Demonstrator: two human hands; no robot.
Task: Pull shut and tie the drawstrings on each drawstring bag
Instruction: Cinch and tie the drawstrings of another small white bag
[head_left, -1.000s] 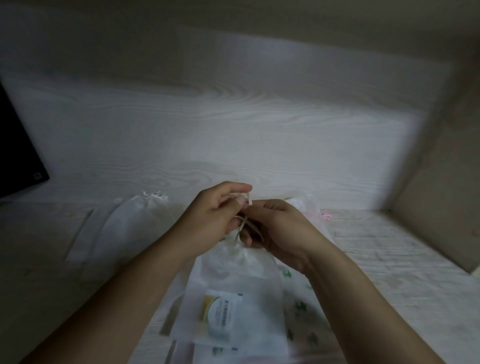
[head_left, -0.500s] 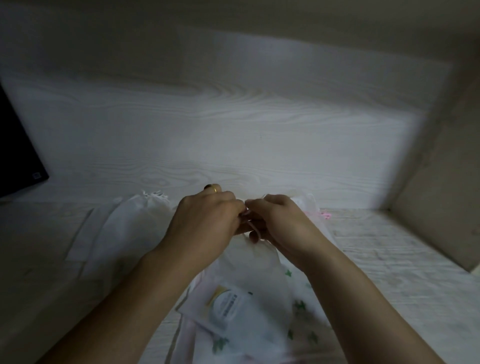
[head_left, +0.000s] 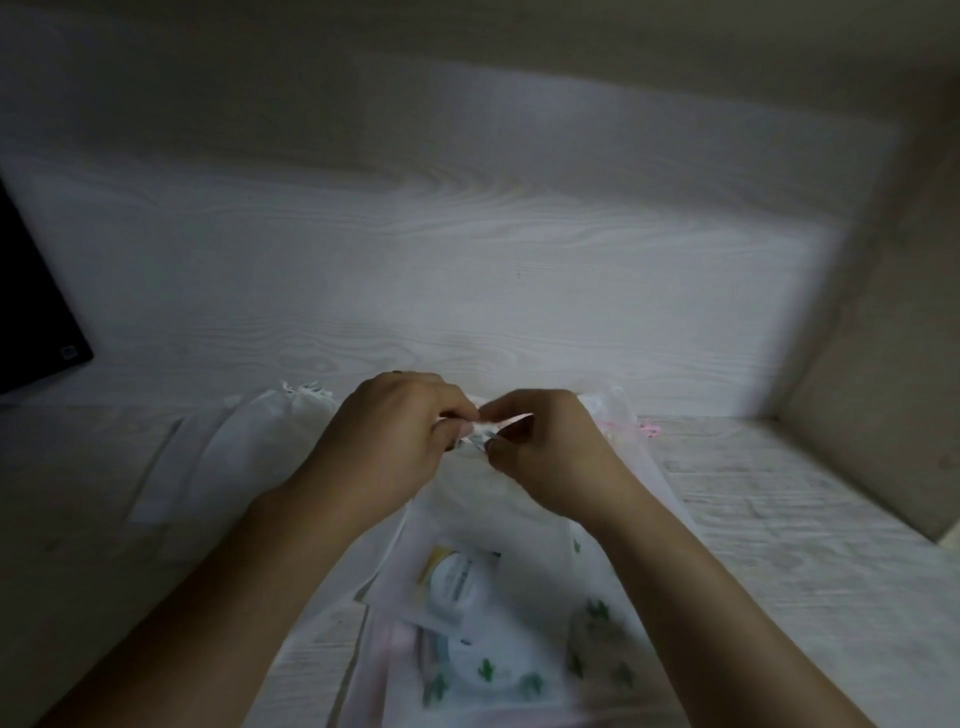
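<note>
A sheer white drawstring bag (head_left: 467, 525) with a round labelled packet (head_left: 457, 577) inside lies in front of me on the pale wood surface. Its gathered neck sits between my hands. My left hand (head_left: 384, 441) and my right hand (head_left: 545, 452) each pinch the thin white drawstring (head_left: 480, 426) at the neck, fingertips almost touching. Under it lies a white bag printed with green cacti (head_left: 524, 670). Another white bag (head_left: 260, 447) with a gathered top lies to the left.
A bag with a pink cord (head_left: 641, 428) lies behind my right hand. A flat white strip (head_left: 156, 483) lies at far left. A dark panel (head_left: 31, 322) stands at the left edge; a back wall and a right side wall (head_left: 883, 395) enclose the surface.
My hands have drawn slightly apart at the bag's neck, still pinching the drawstring. The bag with the packet has shifted a little on the surface.
</note>
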